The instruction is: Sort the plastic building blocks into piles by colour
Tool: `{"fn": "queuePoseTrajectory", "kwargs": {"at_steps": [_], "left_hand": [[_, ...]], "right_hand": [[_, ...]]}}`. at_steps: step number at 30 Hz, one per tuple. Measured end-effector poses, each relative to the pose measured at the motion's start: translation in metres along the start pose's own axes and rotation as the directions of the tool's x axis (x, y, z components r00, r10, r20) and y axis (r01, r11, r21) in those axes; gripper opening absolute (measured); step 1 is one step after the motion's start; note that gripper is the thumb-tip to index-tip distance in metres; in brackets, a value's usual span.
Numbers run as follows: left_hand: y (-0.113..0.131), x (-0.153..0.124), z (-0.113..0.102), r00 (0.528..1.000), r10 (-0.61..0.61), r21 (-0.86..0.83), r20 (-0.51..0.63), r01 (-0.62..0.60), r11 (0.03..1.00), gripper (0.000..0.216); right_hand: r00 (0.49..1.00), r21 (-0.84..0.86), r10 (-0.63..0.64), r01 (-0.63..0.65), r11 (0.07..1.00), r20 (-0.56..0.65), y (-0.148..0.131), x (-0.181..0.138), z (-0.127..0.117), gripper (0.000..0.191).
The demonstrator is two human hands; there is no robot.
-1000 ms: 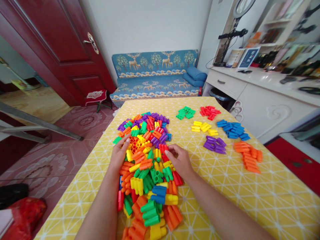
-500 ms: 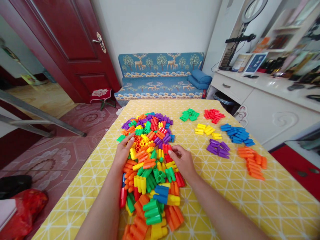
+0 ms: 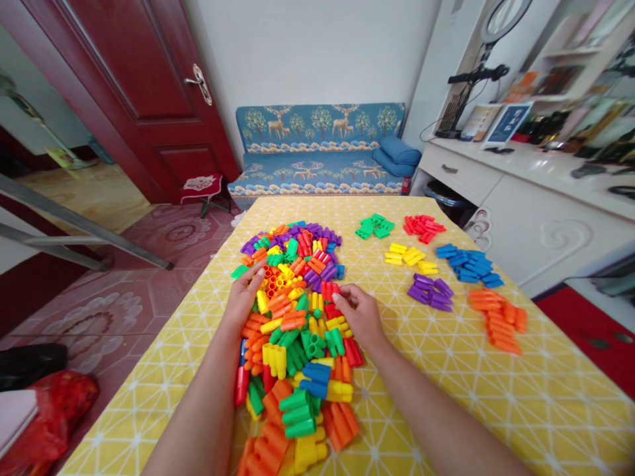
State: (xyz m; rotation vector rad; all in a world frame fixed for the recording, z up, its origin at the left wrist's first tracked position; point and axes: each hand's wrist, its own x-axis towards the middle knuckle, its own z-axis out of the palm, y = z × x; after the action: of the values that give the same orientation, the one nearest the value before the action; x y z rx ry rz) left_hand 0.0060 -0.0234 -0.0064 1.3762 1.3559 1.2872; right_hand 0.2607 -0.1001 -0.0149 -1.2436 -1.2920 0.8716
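A mixed heap of plastic tube-shaped building blocks in several colours lies between my forearms. At its right side my right hand pinches a red building block between thumb and fingers. Another red block shows just under it, with yellow and green blocks close by. My left hand rests against the heap's left edge, fingers extended over orange and yellow blocks, holding nothing that I can see.
On the yellow patterned tablecloth, single-colour groups lie to the right: green, red, yellow, blue, purple and orange. A blue sofa stands beyond the table.
The red block in my right hand has lifted slightly, showing more of the red block under it. My left hand stays at the heap's edge. The view has shifted a little.
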Motion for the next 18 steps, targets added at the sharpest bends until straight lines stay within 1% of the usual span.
{"fn": "queuePoseTrajectory", "kwargs": {"at_steps": [5,9,13,18], "left_hand": [[-0.0022,0.0013,-0.0004,1.0,-0.008,-0.017,-0.007,0.007,1.0,0.065],[-0.0003,0.0004,-0.001,1.0,0.002,0.009,0.0,-0.002,1.0,0.064],[0.0013,-0.0009,-0.0018,1.0,0.005,0.037,-0.023,-0.004,0.999,0.06],[0.0011,-0.0005,-0.0028,1.0,0.014,0.048,-0.013,-0.013,0.999,0.059]], "right_hand": [[1.0,0.027,0.013,-0.013,1.0,-0.006,-0.0019,0.0002,0.0003,0.018],[1.0,0.047,0.022,-0.022,0.999,-0.01,-0.0046,-0.0005,0.0005,0.017],[0.999,0.058,0.026,-0.025,0.998,-0.027,-0.0044,-0.0008,0.0014,0.017],[0.997,0.164,0.051,-0.04,0.986,-0.066,-0.003,-0.0005,0.0011,0.019]]}}
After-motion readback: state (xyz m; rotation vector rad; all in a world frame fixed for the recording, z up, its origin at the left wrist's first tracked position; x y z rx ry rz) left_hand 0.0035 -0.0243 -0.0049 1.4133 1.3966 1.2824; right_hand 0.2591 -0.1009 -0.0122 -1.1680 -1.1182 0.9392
